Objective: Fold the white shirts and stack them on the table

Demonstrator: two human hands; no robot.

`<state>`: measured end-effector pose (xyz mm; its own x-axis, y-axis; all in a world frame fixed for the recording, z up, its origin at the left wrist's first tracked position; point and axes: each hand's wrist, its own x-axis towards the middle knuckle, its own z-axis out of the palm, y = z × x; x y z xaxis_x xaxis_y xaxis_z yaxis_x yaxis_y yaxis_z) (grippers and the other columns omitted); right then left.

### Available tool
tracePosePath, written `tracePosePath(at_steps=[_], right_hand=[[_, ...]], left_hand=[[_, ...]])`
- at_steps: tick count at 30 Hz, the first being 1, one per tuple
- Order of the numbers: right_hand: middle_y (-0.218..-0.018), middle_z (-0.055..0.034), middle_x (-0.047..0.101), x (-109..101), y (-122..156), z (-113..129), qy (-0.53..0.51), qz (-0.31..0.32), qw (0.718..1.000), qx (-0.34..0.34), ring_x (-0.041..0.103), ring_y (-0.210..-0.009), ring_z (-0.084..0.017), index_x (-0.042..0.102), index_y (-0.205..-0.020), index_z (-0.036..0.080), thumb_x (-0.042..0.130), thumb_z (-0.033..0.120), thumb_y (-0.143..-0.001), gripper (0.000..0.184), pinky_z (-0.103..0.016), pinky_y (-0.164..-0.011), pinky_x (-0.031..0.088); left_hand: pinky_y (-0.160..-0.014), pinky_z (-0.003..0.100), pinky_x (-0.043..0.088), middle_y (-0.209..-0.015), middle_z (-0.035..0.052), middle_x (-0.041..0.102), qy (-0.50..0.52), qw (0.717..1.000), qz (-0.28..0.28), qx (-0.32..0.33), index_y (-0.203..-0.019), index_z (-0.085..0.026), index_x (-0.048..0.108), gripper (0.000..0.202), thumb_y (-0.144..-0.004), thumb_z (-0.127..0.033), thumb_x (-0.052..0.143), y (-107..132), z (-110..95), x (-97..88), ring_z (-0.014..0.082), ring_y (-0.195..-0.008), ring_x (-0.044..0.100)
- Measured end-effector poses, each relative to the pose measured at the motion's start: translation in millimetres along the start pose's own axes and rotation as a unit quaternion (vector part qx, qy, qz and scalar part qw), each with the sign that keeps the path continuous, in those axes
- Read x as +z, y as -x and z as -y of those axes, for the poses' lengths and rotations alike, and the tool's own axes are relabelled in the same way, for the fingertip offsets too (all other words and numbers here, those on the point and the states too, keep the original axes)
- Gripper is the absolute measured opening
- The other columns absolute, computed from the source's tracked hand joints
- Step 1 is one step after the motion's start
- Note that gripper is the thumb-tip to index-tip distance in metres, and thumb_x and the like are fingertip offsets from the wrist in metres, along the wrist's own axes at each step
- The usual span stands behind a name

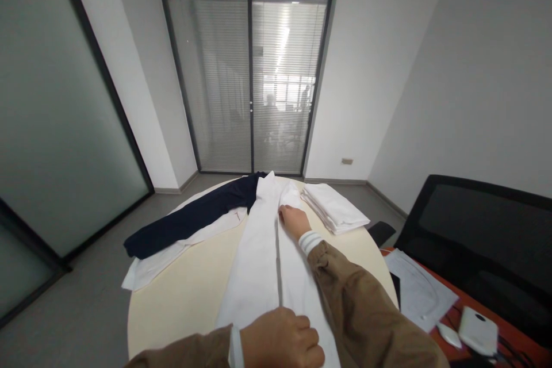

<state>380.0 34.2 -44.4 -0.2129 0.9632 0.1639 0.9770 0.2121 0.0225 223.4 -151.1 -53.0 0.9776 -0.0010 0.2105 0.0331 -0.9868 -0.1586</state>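
Note:
A white garment (259, 264) lies stretched lengthwise down the middle of the round cream table (190, 293), folded into a long strip with a seam down its centre. My left hand (282, 339) is closed in a fist on the near end of that garment. My right hand (293, 219) reaches forward and rests on the garment's far part, fingers curled onto the cloth. Both arms wear brown sleeves with striped cuffs.
A dark navy garment (194, 218) lies over another white one (172, 250) at the table's left. A stack of folded white cloths (334, 207) sits far right. A black chair (474, 230), papers (418, 287) and a white device (476, 330) on an orange surface are to the right.

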Motion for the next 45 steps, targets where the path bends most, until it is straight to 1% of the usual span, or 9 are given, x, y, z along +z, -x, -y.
tracePosePath(at_steps=[4, 9, 13, 17, 21, 28, 30, 35, 45], right_hand=[[-0.113, -0.0144, 0.064, 16.4, 10.3, 15.6, -0.013, 0.01, 1.0, -0.007, 0.061, -0.104, -0.026, 0.054, -0.127, 0.019, 0.035, 0.019, -0.098, 0.036, -0.035, -0.086, 0.045], [-0.152, -0.0136, 0.04, 33.1, 20.5, 14.9, -0.072, -0.011, 0.997, -0.011, 0.037, -0.136, -0.028, 0.014, -0.156, 0.02, 0.035, 0.03, -0.098, 0.062, -0.046, -0.112, 0.025], [-0.161, -0.0079, 0.025, 43.0, 22.6, 7.4, -0.11, 0.047, 0.993, 0.0, 0.018, -0.146, -0.037, 0.021, -0.156, 0.022, 0.027, 0.055, -0.098, 0.067, -0.055, -0.115, 0.012], [-0.162, -0.0067, 0.021, 46.3, 25.5, 7.7, -0.119, 0.035, 0.992, 0.014, 0.013, -0.147, -0.041, 0.017, -0.157, 0.028, 0.028, 0.066, -0.094, 0.074, -0.059, -0.114, 0.007], [-0.161, -0.0081, 0.023, 40.1, 33.4, 8.4, -0.119, 0.046, 0.992, -0.012, 0.018, -0.146, -0.038, 0.021, -0.156, 0.029, 0.029, 0.062, -0.096, 0.069, -0.057, -0.113, 0.015], [-0.135, -0.0098, 0.059, 23.5, 41.3, -7.3, -0.182, 0.011, 0.979, -0.096, 0.051, -0.119, -0.025, 0.053, -0.139, 0.025, 0.04, 0.041, -0.097, 0.047, -0.039, -0.103, 0.036], [-0.123, -0.0085, 0.066, 24.1, 34.4, -16.6, -0.238, 0.016, 0.966, -0.101, 0.058, -0.109, -0.021, 0.06, -0.131, 0.021, 0.039, 0.033, -0.098, 0.041, -0.032, -0.098, 0.04], [-0.107, -0.0062, 0.07, 29.2, -1.1, -48.6, -0.238, -0.014, 0.968, 0.075, 0.065, -0.097, -0.017, 0.059, -0.125, 0.02, 0.043, 0.023, -0.097, 0.033, -0.025, -0.088, 0.044], [-0.115, -0.0169, 0.068, 38.3, -99.9, -108.3, -0.15, -0.007, 0.967, 0.207, 0.063, -0.11, -0.023, 0.058, -0.126, 0.013, 0.039, 0.012, -0.095, 0.037, -0.029, -0.091, 0.043]], left_hand=[[-0.036, 0.03, 0.022, -0.069, -0.0022, 0.06, 0.018, 0.999, 0.046, 0.003, -0.08, -0.019, 0.054, 0.016, -0.093, -0.027, 0.06, 0.3, -5.9, 13.4, 0.0134, -0.06, 0.058], [-0.036, 0.029, 0.025, -0.072, -0.0022, 0.064, 0.047, 0.996, 0.07, -0.003, -0.082, -0.02, 0.056, 0.013, -0.094, -0.027, 0.058, 4.1, -5.4, 19.7, 0.0139, -0.062, 0.062], [-0.054, 0.027, 0.045, -0.079, -0.0005, 0.068, 0.124, 0.986, 0.102, -0.033, -0.087, -0.022, 0.062, 0.011, -0.091, -0.032, 0.062, 9.4, 11.4, -1.6, 0.0167, -0.075, 0.066], [-0.104, 0.055, 0.038, -0.142, 0.0131, 0.051, 0.157, 0.967, 0.063, -0.189, -0.128, -0.024, 0.056, 0.054, -0.085, -0.057, 0.06, 26.2, 30.3, -19.8, 0.0364, -0.131, 0.046], [-0.106, 0.07, 0.026, -0.16, 0.0195, 0.022, 0.193, 0.931, 0.121, -0.284, -0.153, -0.024, 0.029, 0.084, -0.085, -0.072, 0.046, 43.9, 29.2, -22.0, 0.0494, -0.143, 0.018], [-0.088, 0.038, 0.051, -0.107, 0.0045, 0.071, 0.237, 0.92, 0.056, -0.308, -0.126, -0.026, 0.057, 0.039, -0.094, -0.048, 0.049, 30.1, 64.7, -32.3, 0.0234, -0.096, 0.067], [-0.089, 0.038, 0.05, -0.109, 0.0071, 0.069, 0.185, 0.912, 0.015, -0.367, -0.114, -0.021, 0.062, 0.03, -0.095, -0.04, 0.048, 23.1, 89.0, -23.7, 0.0235, -0.1, 0.065], [-0.11, 0.046, 0.036, -0.152, 0.0166, 0.038, 0.102, 0.891, -0.021, -0.442, -0.14, -0.017, 0.046, 0.053, -0.093, -0.04, 0.052, 16.8, 132.2, 23.8, 0.0311, -0.138, 0.038], [-0.117, 0.05, 0.026, -0.158, 0.0182, 0.029, 0.099, 0.89, -0.025, -0.444, -0.151, -0.018, 0.034, 0.06, -0.097, -0.042, 0.043, 27.5, 147.7, 66.1, 0.0324, -0.146, 0.024]])
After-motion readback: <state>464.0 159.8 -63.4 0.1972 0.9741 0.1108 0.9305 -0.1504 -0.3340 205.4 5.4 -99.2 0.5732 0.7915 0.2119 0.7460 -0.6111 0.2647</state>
